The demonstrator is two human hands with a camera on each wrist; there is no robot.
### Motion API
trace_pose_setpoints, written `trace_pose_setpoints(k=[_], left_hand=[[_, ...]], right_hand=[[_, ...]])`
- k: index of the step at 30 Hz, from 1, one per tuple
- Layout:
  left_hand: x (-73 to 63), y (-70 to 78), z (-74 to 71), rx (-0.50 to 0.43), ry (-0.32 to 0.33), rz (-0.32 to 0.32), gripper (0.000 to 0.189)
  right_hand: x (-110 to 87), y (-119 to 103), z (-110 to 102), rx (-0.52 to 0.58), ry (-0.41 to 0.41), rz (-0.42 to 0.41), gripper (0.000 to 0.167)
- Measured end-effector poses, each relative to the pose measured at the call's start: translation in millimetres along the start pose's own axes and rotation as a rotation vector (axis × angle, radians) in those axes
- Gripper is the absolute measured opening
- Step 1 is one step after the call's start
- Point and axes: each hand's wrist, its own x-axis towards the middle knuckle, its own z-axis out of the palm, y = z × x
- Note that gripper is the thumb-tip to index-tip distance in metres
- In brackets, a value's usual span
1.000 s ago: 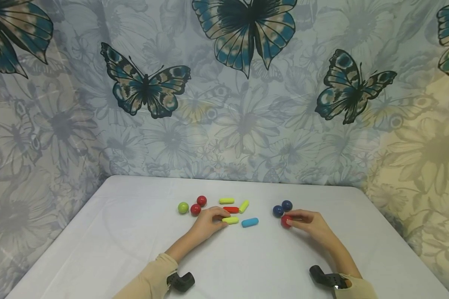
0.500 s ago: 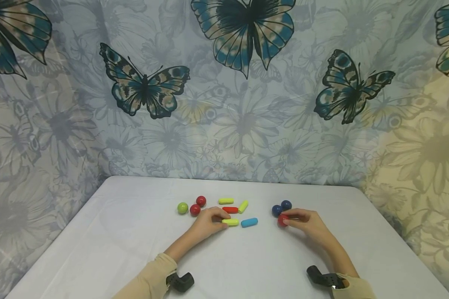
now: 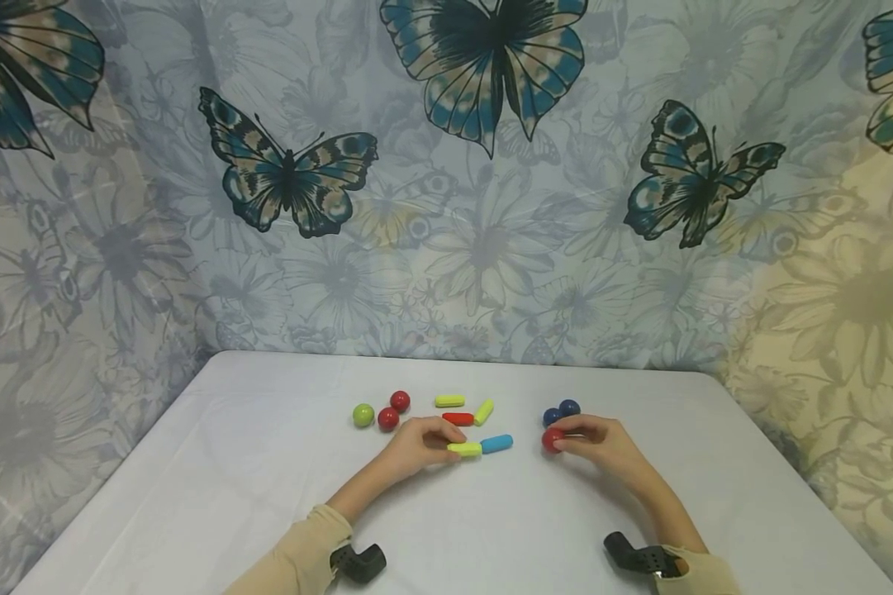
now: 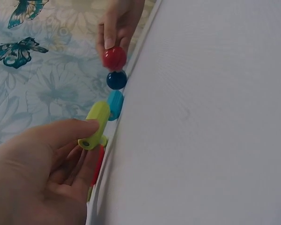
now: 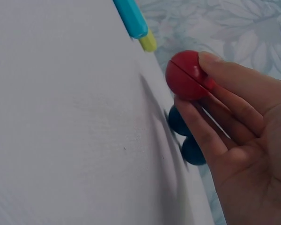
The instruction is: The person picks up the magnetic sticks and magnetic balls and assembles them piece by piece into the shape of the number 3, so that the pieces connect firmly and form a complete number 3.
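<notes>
My left hand [image 3: 419, 446] pinches a short yellow-green stick [image 3: 465, 450] between thumb and fingers; in the left wrist view the stick [image 4: 98, 119] has flat sides and a small hole in its end. Its far end appears in line with a light-blue stick [image 3: 497, 443]; whether they touch I cannot tell. On the right, my right hand [image 3: 602, 444] holds a glossy red ball [image 3: 551, 440] by the fingertips. A seam runs round this ball [image 5: 183, 77] in the right wrist view. Two dark-blue balls [image 3: 569, 407] sit just behind it, partly covered.
Behind the left hand lie a red stick [image 3: 458, 419] and two more yellow-green sticks [image 3: 449, 401]. Farther left are a green ball [image 3: 363, 415] and two red balls [image 3: 388, 419]. A white-covered table [image 3: 230, 463] ends at a butterfly-print cloth backdrop [image 3: 483, 248].
The left hand has brought the yellow-green stick slightly right and nearer me, up to the light-blue stick's end. The right hand has moved left with the red ball, in front of the dark-blue balls.
</notes>
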Motion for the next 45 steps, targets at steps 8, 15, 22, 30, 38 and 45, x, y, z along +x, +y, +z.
trace_pose_setpoints(k=[8,15,22,30,38,45], left_hand=[[-1.8,3.9,4.8,-0.021,-0.044,0.014,0.021],[-2.5,3.1,10.9,0.0,-0.074,0.038,0.018],[-2.3,2.4,14.4,-0.003,-0.072,0.038,0.018],[-2.7,1.0,14.4,0.003,-0.075,0.05,0.019],[-2.8,1.5,15.3,0.004,-0.075,0.043,0.019],[-2.1,-0.2,15.7,0.017,-0.068,0.021,0.019]], right_hand=[[2.1,-5.6,8.5,0.009,-0.031,0.026,0.037],[4.0,-7.8,17.1,0.046,-0.062,0.035,0.037],[4.0,-10.7,23.3,0.031,-0.099,-0.013,0.034],[6.5,-11.2,31.9,0.077,-0.139,-0.076,0.03],[6.3,-13.2,38.4,0.117,-0.186,-0.11,0.031],[7.2,-13.3,42.8,0.152,-0.205,-0.097,0.034]])
